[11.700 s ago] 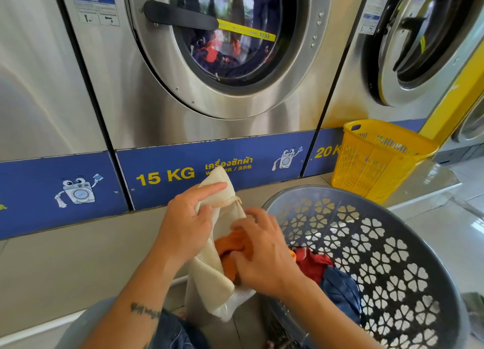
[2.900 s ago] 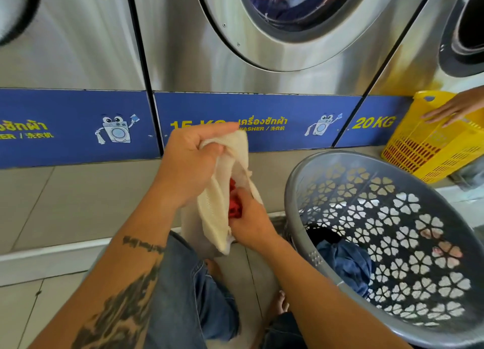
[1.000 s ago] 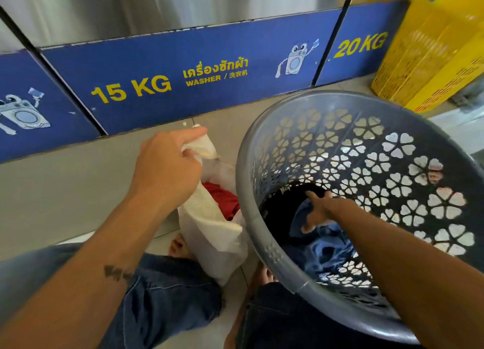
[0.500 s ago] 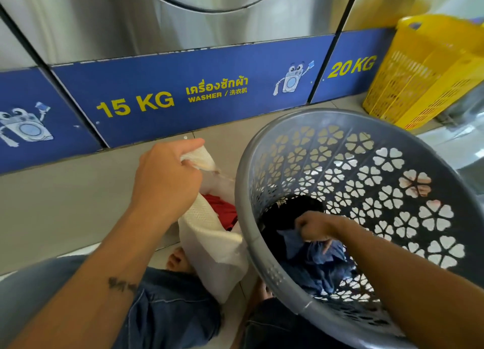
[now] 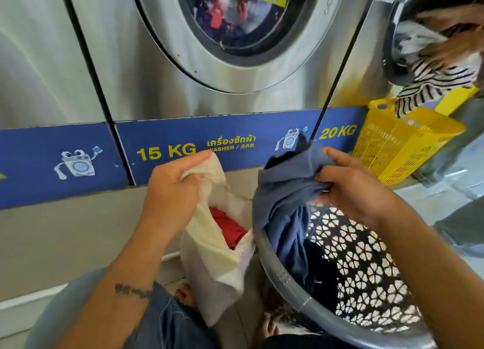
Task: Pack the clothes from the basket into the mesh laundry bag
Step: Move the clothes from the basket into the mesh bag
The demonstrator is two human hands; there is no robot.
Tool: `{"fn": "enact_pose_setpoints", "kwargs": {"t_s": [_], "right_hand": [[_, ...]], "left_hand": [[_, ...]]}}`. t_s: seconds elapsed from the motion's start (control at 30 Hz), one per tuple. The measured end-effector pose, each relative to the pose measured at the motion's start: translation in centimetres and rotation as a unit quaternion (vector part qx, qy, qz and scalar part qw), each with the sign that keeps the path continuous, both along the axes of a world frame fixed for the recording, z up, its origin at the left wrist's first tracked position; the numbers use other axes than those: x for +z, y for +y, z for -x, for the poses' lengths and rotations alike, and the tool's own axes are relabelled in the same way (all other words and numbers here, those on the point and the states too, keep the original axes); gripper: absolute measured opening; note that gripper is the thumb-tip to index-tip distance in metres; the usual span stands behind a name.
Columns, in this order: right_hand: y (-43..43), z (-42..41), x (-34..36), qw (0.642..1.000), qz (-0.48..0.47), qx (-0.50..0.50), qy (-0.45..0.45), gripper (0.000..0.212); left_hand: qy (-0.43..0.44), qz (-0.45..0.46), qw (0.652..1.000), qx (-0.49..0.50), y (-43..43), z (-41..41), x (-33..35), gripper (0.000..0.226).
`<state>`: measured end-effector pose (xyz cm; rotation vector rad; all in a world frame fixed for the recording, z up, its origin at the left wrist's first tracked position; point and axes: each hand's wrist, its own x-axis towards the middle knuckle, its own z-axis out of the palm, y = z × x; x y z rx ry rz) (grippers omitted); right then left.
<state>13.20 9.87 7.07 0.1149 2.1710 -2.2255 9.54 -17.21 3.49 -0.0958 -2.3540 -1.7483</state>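
My left hand [image 5: 172, 189] grips the top edge of a cream mesh laundry bag [image 5: 212, 249] and holds its mouth open; a red garment [image 5: 227, 227] lies inside. My right hand [image 5: 351, 186] is shut on a blue garment [image 5: 285, 207], lifted above the rim of the grey basket [image 5: 296, 293] and hanging down into it, just right of the bag's mouth. A dark piece of clothing [image 5: 322, 272] lies at the basket's bottom.
Steel washing machines [image 5: 235, 47] with a blue 15 KG band stand straight ahead. A yellow basket [image 5: 400, 141] sits at the right, where another person holds a striped garment [image 5: 434, 84]. My knees in jeans [image 5: 167, 322] and bare feet are below the bag.
My right hand has closed on the blue garment in the basket and lifted it up above the rim toward the bag. The left hand keeps holding the bag open.
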Motion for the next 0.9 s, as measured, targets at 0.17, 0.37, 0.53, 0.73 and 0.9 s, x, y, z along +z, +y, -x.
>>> {"fn": "enact_pose_setpoints", "kwargs": {"t_s": [0.17, 0.37, 0.53, 0.73, 0.9], "right_hand": [[-7.6, 0.4, -1.7, 0.996, -0.059, 0.051, 0.033, 0.023], [-11.3, 1.7, -6.3, 0.849, -0.475, 0.221, 0.071, 0.042], [-8.8, 2.0, -6.7, 0.912, -0.399, 0.02, 0.089, 0.066], [-5.0, 0.8, -11.1, 0.964, -0.238, 0.048, -0.107, 0.093], [-5.7, 0.7, -10.5, 0.939, -0.343, 0.017, -0.013, 0.023]], "left_hand": [[0.016, -0.057, 0.998, -0.024, -0.6, 0.1, 0.3, 0.05], [0.007, -0.081, 0.996, -0.02, -2.2, -0.3, -0.2, 0.052], [-0.01, -0.077, 0.996, -0.032, -2.6, -0.3, -0.7, 0.052], [-0.013, -0.068, 0.996, -0.049, -2.0, 0.0, -0.8, 0.05], [-0.013, -0.05, 0.998, -0.044, -2.0, 0.1, -1.1, 0.051]]}}
